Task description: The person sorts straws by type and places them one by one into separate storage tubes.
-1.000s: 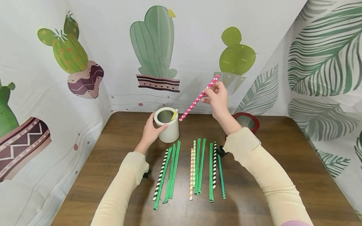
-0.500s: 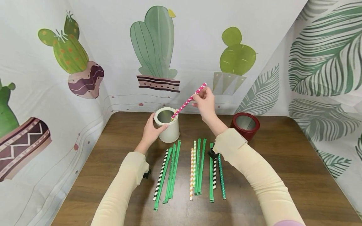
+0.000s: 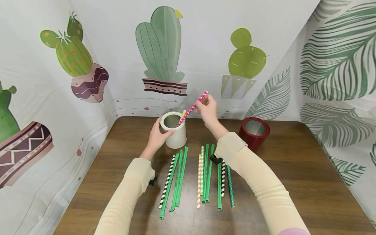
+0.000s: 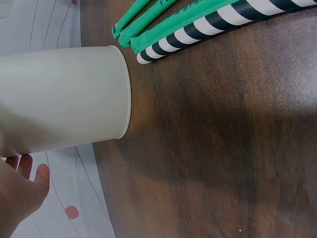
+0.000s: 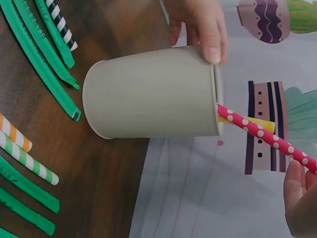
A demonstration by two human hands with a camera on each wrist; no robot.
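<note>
Beyond green straws (image 3: 181,176), left hand (image 3: 156,135) grips white can (image 3: 177,138); right hand (image 3: 209,111) pinches pink straw (image 3: 190,110) beside yellow straw (image 5: 265,124)

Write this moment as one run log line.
left hand: grips white can; right hand: pinches pink straw; pink straw: partly inside white can

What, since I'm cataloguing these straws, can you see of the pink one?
The pink straw is a straight tube with white dots, perhaps paper. It slants, upper end to the right, lower end at the mouth of the white can; how far in is unclear. The person's right grip pinches it near the upper end. It crosses in front of the yellow straw; contact is unclear.
</note>
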